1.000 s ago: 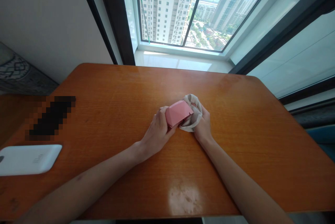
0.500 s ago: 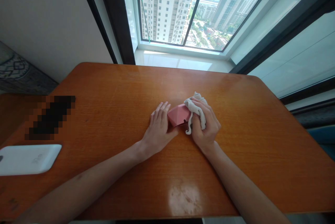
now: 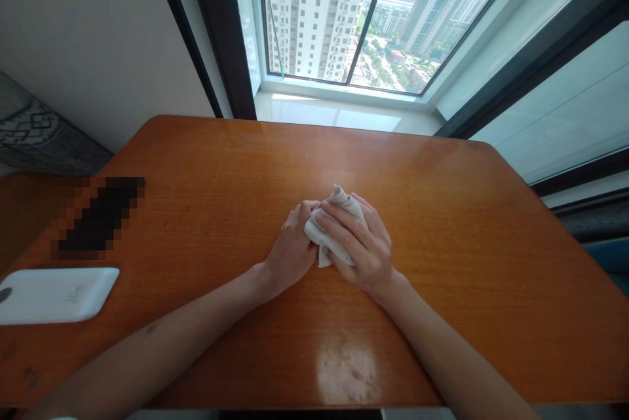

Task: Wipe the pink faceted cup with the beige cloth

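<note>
My right hand (image 3: pixel 366 243) presses a greyish-white cloth (image 3: pixel 339 210) with its fingers laid over it and bent round it. Beneath the cloth is a pink angular object, almost wholly covered; only a small pink sliver shows beside my left fingers. My left hand (image 3: pixel 292 243) is closed at the object's left side, its fingertips hidden behind the cloth. Both hands meet low over the middle of the brown wooden table (image 3: pixel 236 177).
On the table's left lies a white flat device (image 3: pixel 54 295) with rounded corners. Behind it is a dark pixelated patch (image 3: pixel 101 220). A window (image 3: pixel 368 27) with a pale sill stands beyond the table's far edge. Patterned fabric (image 3: pixel 39 128) shows at far left.
My right hand has moved left with the cloth, spreading it over the pink object, which was plainly visible before. My left hand's outstretched fingers have curled closed around its side.
</note>
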A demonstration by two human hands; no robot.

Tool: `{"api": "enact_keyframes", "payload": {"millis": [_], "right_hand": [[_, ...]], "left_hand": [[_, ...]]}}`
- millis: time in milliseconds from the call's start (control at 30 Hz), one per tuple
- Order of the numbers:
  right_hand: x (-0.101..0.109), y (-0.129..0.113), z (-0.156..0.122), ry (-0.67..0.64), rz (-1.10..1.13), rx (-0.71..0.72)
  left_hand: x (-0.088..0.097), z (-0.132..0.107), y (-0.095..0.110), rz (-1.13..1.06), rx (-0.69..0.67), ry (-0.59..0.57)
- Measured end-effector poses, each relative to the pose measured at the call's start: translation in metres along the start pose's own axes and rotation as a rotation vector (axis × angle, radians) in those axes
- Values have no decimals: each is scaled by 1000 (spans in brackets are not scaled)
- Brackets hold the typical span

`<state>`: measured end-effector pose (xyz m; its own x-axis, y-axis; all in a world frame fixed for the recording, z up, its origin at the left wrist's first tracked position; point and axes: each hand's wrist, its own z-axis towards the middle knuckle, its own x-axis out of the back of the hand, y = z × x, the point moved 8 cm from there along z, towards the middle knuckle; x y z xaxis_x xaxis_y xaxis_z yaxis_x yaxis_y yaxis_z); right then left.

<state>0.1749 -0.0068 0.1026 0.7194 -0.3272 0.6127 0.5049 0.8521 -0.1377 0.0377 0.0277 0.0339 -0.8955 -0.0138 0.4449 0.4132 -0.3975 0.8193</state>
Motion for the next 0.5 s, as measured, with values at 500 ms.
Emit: {"api": "enact_keyframes", "payload": {"millis": [500], "right_hand": [[-42, 106, -61, 311, 805, -1203]], "left_hand": [[1, 1, 1, 54, 30, 1]]}}
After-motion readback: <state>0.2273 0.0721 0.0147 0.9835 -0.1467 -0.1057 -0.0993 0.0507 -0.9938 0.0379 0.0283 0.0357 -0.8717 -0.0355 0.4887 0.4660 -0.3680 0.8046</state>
